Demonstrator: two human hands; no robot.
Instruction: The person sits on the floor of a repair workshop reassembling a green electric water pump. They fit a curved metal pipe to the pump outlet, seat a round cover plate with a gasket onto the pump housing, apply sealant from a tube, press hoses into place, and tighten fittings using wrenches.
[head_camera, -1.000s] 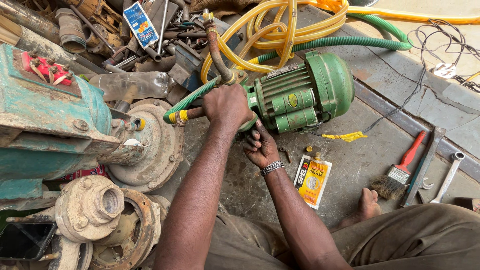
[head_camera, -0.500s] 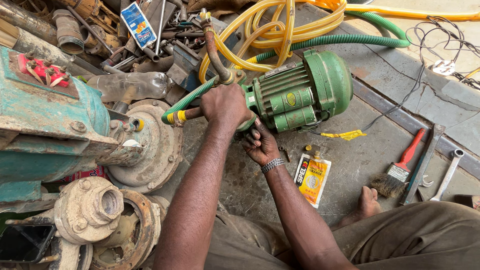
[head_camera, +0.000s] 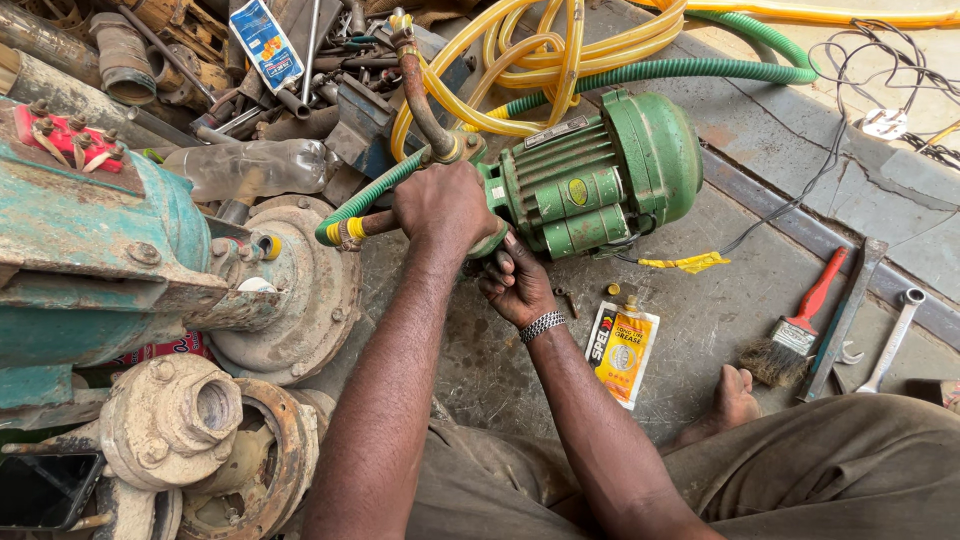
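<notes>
A person's left hand (head_camera: 445, 205) grips the pump end of a green motor (head_camera: 590, 180) on the floor while the right hand (head_camera: 515, 285) closes underneath, fittings attached, grease sachet (head_camera: 622, 350) unopened nearby.

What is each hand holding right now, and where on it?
Left hand grips the pump end of the green motor pump, over its pipe fittings. Right hand reaches beneath that end, fingertips touching; any grip is hidden.
</notes>
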